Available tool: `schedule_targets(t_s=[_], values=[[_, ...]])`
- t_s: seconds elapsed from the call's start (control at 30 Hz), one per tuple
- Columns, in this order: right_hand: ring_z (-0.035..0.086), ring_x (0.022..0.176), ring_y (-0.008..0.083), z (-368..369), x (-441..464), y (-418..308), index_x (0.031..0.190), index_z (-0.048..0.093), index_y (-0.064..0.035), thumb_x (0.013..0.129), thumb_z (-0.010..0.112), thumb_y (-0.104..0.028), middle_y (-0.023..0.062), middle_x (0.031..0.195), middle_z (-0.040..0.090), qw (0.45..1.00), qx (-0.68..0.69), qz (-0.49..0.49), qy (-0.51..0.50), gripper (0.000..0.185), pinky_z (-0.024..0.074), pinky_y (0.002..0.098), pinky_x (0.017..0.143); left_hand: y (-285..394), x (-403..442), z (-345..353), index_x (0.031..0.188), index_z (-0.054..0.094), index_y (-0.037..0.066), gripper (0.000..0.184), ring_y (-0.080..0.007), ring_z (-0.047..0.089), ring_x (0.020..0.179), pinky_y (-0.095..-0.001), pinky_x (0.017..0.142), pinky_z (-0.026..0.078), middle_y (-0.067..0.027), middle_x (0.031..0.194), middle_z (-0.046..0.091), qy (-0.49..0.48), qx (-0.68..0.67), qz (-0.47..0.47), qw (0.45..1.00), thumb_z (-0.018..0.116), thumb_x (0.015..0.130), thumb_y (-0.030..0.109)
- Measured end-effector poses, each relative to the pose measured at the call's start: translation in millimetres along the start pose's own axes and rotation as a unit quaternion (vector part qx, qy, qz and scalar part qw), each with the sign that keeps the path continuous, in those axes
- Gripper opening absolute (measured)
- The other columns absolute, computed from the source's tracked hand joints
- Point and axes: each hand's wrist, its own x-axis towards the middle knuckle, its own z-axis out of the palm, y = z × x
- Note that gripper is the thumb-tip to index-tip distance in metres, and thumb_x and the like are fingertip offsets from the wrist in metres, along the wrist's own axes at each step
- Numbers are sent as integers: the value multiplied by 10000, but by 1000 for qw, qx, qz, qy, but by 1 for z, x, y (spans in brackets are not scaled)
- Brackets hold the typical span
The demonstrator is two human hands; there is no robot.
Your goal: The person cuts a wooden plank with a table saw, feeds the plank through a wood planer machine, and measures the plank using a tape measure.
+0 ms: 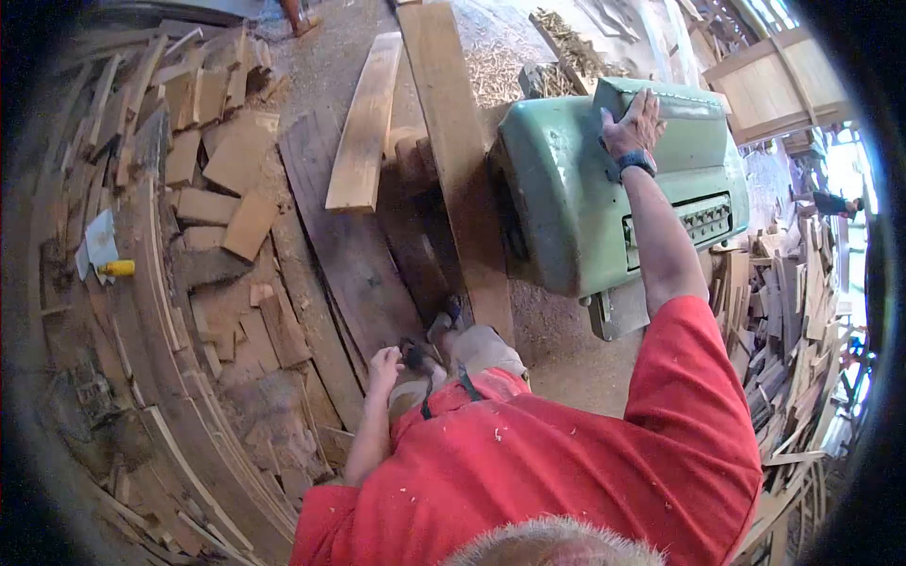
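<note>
My right hand, with a dark watch on its wrist, lies with fingers stretched out on the raised hood of a green woodworking machine. A slotted panel is set in the machine's side. My left hand hangs low by my legs, fingers curled in, and I see nothing held in it. Beside the machine runs a long wide board. A shorter, paler plank lies to the left of that board, its near end sticking out over darker boards.
Cut wood blocks and long planks cover the left side, with a yellow bottle among them. Wood shavings are heaped behind the machine. Stacked offcuts stand at the right. Another person's foot shows at the top.
</note>
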Motion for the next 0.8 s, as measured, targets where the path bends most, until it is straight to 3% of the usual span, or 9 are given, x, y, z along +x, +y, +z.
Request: schedule_targets(t_s=[0.17, 0.33, 0.4, 0.53, 0.8], values=[[210, 1500, 322, 1, 9, 20, 1547, 241, -49, 812, 712, -533, 146, 1615, 251, 998, 11, -67, -7, 999, 121, 573, 1203, 83, 62, 1, 1174, 639, -21, 360, -148, 677, 726, -301, 667, 543, -109, 993, 712, -37, 24, 68, 997, 570, 996, 284], [212, 1501, 304, 3, 20, 22, 1546, 248, -49, 773, 735, -570, 146, 1614, 256, 999, 17, -35, -20, 1052, 127, 578, 1199, 189, 108, 25, 1187, 636, -6, 347, -129, 655, 723, -280, 641, 529, -82, 984, 709, -55, 70, 155, 984, 571, 1002, 281], [208, 1502, 304, 3, 23, 24, 1547, 253, -62, 756, 739, -587, 143, 1614, 257, 999, 38, -32, -14, 1067, 124, 591, 1195, 231, 121, 46, 1201, 631, 7, 354, -121, 640, 724, -270, 639, 509, -70, 994, 708, -63, -14, 178, 982, 550, 1014, 297], [207, 1502, 307, -5, 26, 18, 1545, 270, -83, 748, 743, -588, 134, 1612, 264, 999, 39, -28, -18, 1056, 115, 603, 1191, 328, 148, 94, 1279, 593, 31, 399, -120, 655, 808, -246, 665, 500, -85, 1115, 702, -138, 0, 219, 966, 514, 1033, 335], [277, 1467, 312, -12, 25, 15, 1453, 451, -150, 700, 802, -473, 80, 1556, 373, 997, 68, -31, 20, 892, 159, 602, 1176, 528, 232, 208, 1217, 619, 40, 504, -174, 671, 934, -317, 813, 496, -93, 1147, 701, -205, 4, 264, 943, 491, 1013, 482]])
